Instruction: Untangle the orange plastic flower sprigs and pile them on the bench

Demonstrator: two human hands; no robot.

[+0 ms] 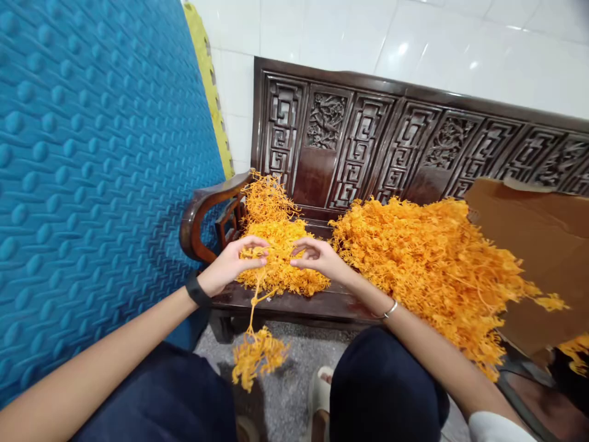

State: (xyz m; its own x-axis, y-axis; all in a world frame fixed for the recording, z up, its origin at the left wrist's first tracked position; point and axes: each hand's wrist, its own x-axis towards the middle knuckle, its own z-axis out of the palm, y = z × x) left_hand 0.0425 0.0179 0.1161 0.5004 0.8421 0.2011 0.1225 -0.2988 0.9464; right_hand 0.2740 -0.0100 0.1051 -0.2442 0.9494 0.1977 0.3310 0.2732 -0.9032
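Two bare hands meet above a wooden bench, near each other but not touching. The left hand (265,253) has its thumb and fingers curved around orange strands; I cannot tell whether they pinch any. The right hand (292,253) faces it, thumb and forefinger parted, with nothing I can see gripped between them. They sit this close, I judge, so both can reach the same strands.

Just below the left hand, an orange sprig (260,356) dangles on a thin stem past the edge of the bench seat (294,306), above a grey floor (299,344). The stem looks limp, and the parted knees (391,368) give it room to hang.

Directly beneath and behind the hands lies a small orange heap (294,279), within easy reach. Beyond the left hand, a wispier orange clump (269,199) sits in the corner by the curved armrest (196,227), which probably helps contain it.

To the right of the hands spreads a far larger orange pile (423,258), with a brown cardboard sheet (543,252) past it, perhaps as a backing. Left of the hands rises a blue bumpy panel (105,153); farthest off, behind the carved backrest (317,175), is a white tiled wall (322,31).
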